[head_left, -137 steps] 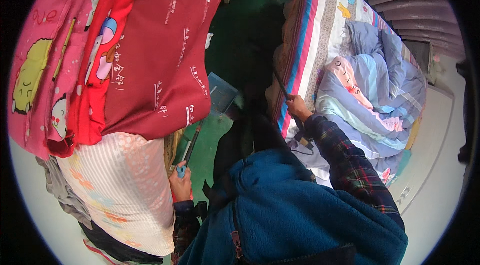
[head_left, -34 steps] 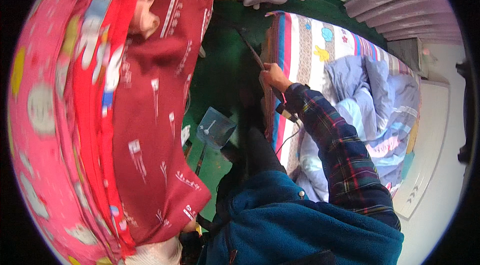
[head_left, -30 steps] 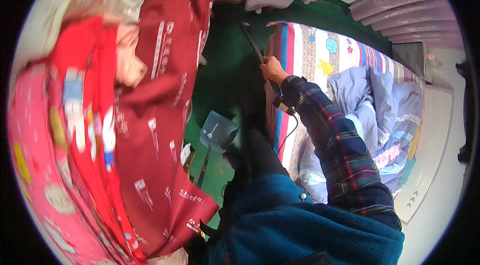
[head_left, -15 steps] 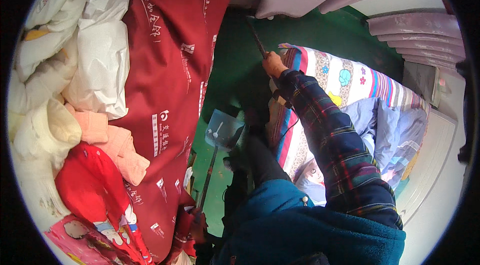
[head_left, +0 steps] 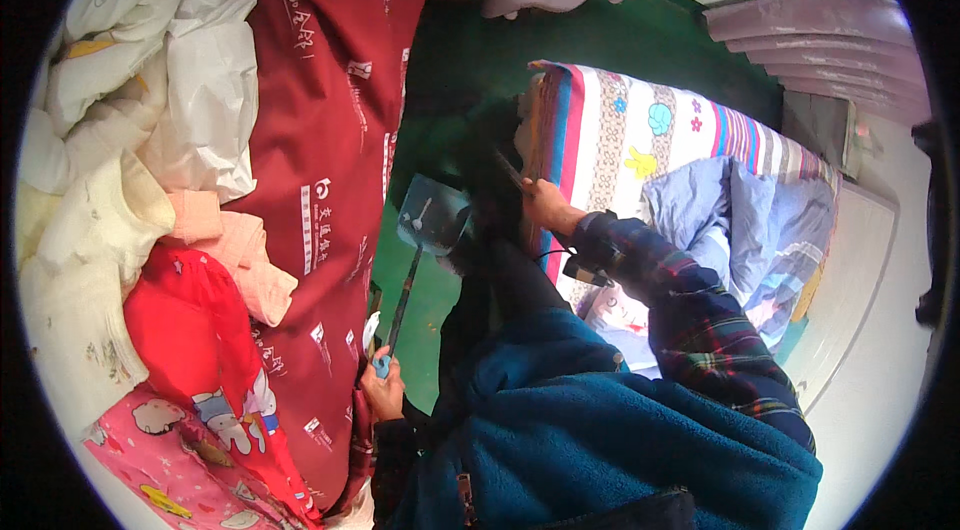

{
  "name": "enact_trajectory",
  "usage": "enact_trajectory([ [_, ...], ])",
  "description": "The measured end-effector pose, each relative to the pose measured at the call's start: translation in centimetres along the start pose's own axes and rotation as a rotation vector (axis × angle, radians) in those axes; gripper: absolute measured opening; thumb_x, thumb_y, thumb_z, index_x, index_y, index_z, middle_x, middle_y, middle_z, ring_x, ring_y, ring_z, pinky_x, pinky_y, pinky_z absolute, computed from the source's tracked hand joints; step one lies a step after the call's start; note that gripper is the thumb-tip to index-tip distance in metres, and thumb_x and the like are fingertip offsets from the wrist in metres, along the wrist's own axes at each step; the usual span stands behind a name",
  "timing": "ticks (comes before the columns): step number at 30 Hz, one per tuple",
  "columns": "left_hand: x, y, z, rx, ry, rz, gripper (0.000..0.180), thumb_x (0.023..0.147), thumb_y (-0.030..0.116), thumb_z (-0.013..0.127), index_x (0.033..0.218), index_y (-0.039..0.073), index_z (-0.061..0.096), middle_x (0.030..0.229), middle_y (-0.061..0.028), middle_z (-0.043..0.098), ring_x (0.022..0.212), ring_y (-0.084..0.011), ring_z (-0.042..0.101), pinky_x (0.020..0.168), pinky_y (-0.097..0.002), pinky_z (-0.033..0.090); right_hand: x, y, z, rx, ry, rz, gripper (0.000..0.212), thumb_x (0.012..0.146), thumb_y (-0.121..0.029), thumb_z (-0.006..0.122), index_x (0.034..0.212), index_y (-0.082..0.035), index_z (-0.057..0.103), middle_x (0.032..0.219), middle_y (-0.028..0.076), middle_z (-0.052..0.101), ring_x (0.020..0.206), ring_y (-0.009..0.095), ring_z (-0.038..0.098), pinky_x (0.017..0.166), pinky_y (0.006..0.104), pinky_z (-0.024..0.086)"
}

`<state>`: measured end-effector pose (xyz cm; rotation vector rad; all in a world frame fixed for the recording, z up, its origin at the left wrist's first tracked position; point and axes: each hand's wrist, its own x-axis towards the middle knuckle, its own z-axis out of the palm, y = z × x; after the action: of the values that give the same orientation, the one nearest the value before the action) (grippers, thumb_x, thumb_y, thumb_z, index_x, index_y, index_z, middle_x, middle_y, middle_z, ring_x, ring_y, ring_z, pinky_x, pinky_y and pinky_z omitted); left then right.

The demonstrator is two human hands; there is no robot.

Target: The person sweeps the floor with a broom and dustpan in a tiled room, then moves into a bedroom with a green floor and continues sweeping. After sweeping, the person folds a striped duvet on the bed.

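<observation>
Green floor (head_left: 423,350) lies under the dustpan (head_left: 440,227), ahead of my left hand (head_left: 384,392), closed round its handle (head_left: 403,296); my right hand (head_left: 548,207) grips a dark stick (head_left: 508,169). Pan should lie flat, stick clear of the bed (head_left: 583,140).

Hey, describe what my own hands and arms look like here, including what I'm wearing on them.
Your left hand and right hand are ungloved. The right sleeve is dark navy plaid with thin red, green and pale lines. The left sleeve looks dark, its pattern hard to make out.
</observation>
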<state>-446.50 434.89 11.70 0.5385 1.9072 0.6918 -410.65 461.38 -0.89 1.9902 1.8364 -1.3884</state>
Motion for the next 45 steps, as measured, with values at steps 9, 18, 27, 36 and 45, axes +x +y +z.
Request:
enact_trajectory([
  [9, -0.1, -0.6, -1.3, 0.12, -0.033, -0.079, 0.024, 0.082, 0.004, 0.06, 0.106, 0.002, 0.062, 0.067, 0.0004, 0.052, 0.054, -0.007, 0.048, 0.048, -0.0235, 0.039, 4.4, -3.5, 1.1, -0.123, 0.067, -0.092, 0.024, 0.083, -0.009, 0.046, 0.104, 0.0, 0.053, 0.09, 0.025, 0.063, 0.086, 0.044, 0.06, 0.07, 0.0514, 0.049],
  [18, -1.2, -1.7, -1.7, 0.049, -0.069, -0.004, 0.023, 0.083, 0.003, 0.058, 0.105, 0.002, 0.061, 0.066, 0.0027, 0.05, 0.048, -0.0053, 0.042, 0.043, -0.0224, 0.035, -4.3, 2.6, 6.2, -0.24, -0.069, -0.027, 0.027, 0.081, -0.013, 0.054, 0.105, -0.002, 0.052, 0.088, 0.026, 0.063, 0.086, 0.043, 0.062, 0.07, 0.0507, 0.05],
  [27, -0.4, -2.0, -2.2, 0.196, -0.067, 0.206, 0.021, 0.079, 0.003, 0.061, 0.099, 0.001, 0.065, 0.063, -0.0004, 0.053, 0.052, -0.008, 0.047, 0.048, -0.0253, 0.04, -12.1, 1.1, 4.0, 0.187, 0.12, -0.113, 0.017, 0.078, -0.011, 0.054, 0.09, 0.0, 0.057, 0.061, 0.022, 0.058, 0.049, 0.033, 0.061, 0.048, 0.0418, 0.049],
  [36, 1.3, 8.6, 1.3, 0.224, -0.051, 0.28, 0.023, 0.077, 0.004, 0.06, 0.099, -0.001, 0.065, 0.063, -0.0013, 0.054, 0.053, -0.0096, 0.048, 0.05, -0.0265, 0.042, 2.9, -0.7, -5.4, 0.504, 0.244, 0.127, 0.011, 0.08, -0.007, 0.051, 0.085, 0.002, 0.056, 0.056, 0.017, 0.057, 0.048, 0.032, 0.06, 0.046, 0.04, 0.049],
  [45, 5.8, 20.7, 8.8, 0.342, -0.066, 0.196, 0.026, 0.078, 0.001, 0.059, 0.104, -0.002, 0.063, 0.061, -0.0021, 0.055, 0.043, -0.0091, 0.045, 0.041, -0.0238, 0.037, 7.2, 1.9, -14.2, 1.294, 0.02, 0.292, 0.005, 0.085, -0.007, 0.052, 0.085, -0.003, 0.048, 0.059, 0.009, 0.049, 0.04, 0.019, 0.048, 0.033, 0.0334, 0.038],
])
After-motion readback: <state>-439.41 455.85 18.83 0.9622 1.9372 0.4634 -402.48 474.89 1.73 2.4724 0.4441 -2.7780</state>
